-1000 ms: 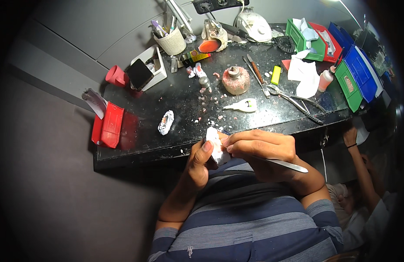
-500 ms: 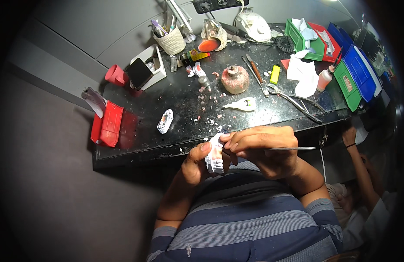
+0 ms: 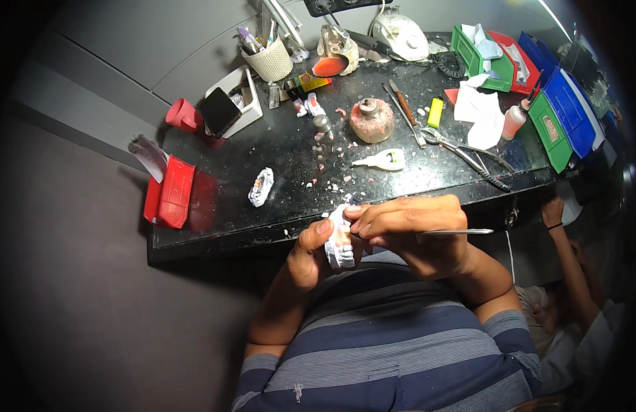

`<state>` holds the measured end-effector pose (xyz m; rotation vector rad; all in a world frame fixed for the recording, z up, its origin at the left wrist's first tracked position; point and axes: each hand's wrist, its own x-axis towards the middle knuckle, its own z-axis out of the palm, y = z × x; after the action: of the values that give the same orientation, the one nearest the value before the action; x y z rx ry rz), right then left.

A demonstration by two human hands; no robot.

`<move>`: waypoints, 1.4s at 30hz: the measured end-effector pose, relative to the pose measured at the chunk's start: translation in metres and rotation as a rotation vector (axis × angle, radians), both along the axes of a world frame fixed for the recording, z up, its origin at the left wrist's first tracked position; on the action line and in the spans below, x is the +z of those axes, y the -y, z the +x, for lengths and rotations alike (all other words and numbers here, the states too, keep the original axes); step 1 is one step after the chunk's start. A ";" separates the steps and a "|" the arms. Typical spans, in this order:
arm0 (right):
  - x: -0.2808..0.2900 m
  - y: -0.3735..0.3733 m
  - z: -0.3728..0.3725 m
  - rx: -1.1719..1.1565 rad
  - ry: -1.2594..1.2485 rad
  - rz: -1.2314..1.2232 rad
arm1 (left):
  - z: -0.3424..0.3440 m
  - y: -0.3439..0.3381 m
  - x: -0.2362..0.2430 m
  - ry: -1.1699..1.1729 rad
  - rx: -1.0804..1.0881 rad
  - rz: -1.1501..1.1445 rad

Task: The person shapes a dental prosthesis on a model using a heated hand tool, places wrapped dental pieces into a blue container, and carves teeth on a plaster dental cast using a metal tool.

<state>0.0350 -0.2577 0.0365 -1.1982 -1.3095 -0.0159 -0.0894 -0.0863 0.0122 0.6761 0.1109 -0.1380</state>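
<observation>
Head view: cluttered black worktop, grey wall; left hand grasps plaster cast.

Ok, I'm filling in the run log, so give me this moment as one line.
left hand: holds white plaster cast | right hand: holds thin metal tool, tip at cast | place: over black bench edge

Looked like a dental-lab type workshop: dark stone bench strewn w/ plaster crumbs, a white tooth cast, pliers, hand tools, a small spirit burner (prob., view's small), coloured parts bins & a tool cup at the back.
</observation>
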 end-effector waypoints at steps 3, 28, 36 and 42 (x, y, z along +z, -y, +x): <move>0.000 0.000 0.000 -0.002 -0.013 -0.006 | 0.000 0.000 0.000 0.003 0.008 0.006; -0.010 -0.003 0.004 0.044 -0.073 0.039 | 0.002 0.001 -0.007 0.075 -0.009 -0.118; -0.005 0.002 0.006 0.099 -0.131 0.014 | -0.001 -0.007 -0.017 0.086 -0.039 -0.063; -0.006 0.004 -0.010 -0.141 0.136 0.140 | 0.002 0.001 -0.012 0.204 0.087 0.335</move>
<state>0.0248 -0.2614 0.0307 -1.1832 -1.3162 -0.2915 -0.0870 -0.0869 0.0000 1.0139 -0.0343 0.0359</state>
